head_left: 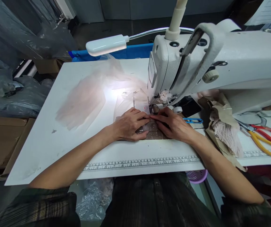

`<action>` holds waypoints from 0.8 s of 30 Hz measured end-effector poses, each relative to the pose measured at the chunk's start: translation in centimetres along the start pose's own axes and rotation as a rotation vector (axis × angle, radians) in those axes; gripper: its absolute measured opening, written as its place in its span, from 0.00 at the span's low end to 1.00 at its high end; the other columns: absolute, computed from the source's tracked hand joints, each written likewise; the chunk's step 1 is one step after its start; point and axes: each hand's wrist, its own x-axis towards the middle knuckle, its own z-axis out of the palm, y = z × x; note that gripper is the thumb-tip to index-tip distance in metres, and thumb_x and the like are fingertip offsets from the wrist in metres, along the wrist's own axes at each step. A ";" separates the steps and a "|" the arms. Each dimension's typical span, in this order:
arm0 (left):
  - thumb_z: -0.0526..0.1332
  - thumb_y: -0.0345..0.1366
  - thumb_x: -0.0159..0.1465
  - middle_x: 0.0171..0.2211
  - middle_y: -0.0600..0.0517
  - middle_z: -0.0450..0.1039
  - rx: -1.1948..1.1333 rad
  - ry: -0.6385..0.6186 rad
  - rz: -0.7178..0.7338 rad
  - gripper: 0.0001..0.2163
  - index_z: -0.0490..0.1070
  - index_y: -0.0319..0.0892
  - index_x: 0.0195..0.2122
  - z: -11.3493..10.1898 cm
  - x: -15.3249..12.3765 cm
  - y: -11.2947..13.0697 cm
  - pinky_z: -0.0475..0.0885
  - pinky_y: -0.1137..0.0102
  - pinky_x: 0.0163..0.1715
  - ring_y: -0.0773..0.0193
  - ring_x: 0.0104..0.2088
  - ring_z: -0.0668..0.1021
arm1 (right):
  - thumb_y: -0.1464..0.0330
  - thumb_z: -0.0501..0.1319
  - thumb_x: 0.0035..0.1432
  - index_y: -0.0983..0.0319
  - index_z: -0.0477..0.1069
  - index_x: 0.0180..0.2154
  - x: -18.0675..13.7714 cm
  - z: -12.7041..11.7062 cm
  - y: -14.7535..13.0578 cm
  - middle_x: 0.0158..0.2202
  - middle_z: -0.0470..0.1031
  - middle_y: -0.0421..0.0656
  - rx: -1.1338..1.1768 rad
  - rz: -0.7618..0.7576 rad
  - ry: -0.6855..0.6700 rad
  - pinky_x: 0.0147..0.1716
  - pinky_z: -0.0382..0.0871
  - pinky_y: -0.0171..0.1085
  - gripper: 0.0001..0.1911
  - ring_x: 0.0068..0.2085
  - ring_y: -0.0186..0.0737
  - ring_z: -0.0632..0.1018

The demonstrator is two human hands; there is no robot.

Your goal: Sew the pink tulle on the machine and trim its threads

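Observation:
Pale pink sheer fabric (85, 97) spreads over the white table and runs to the needle area of a white sewing machine (160, 63). My left hand (132, 124) rests just left of the presser foot (154, 109), its fingers close together on the fabric edge and its thumb lower down. From the other side, my right hand (173, 124) grips the edge with bent fingers. Both index fingertips almost meet right in front of the foot. The piece under my fingertips is small and partly hidden.
A lit lamp (107, 45) hangs over the fabric. Right of my hand lie a blue thread snipper (193, 120), lace in brown paper (227, 135) and scissors with red and yellow handles (265, 138). A printed ruler (140, 164) runs along the front edge. Cardboard boxes (5, 142) stand left.

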 end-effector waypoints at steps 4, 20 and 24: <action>0.56 0.43 0.66 0.50 0.42 0.74 0.058 -0.049 -0.010 0.18 0.72 0.36 0.51 -0.2 0.0 0.0 0.70 0.58 0.45 0.54 0.43 0.76 | 0.70 0.54 0.65 0.63 0.74 0.54 -0.1 -0.1 -0.3 0.48 0.70 0.54 0.010 -0.005 -0.010 0.47 0.73 0.50 0.18 0.46 0.51 0.75; 0.56 0.48 0.65 0.55 0.38 0.69 0.101 -0.126 -0.036 0.24 0.69 0.35 0.54 -0.4 0.4 -1.0 0.67 0.56 0.47 0.50 0.47 0.75 | 0.70 0.49 0.67 0.69 0.73 0.51 1.0 0.4 -1.1 0.42 0.73 0.59 -0.119 0.015 -0.007 0.41 0.74 0.50 0.19 0.42 0.53 0.75; 0.56 0.50 0.65 0.57 0.37 0.68 0.085 -0.142 -0.052 0.26 0.67 0.34 0.56 -0.5 0.5 -1.2 0.65 0.55 0.49 0.48 0.49 0.74 | 0.69 0.51 0.66 0.68 0.73 0.51 0.9 0.3 -1.0 0.42 0.73 0.59 -0.107 0.036 -0.004 0.40 0.75 0.50 0.18 0.41 0.54 0.76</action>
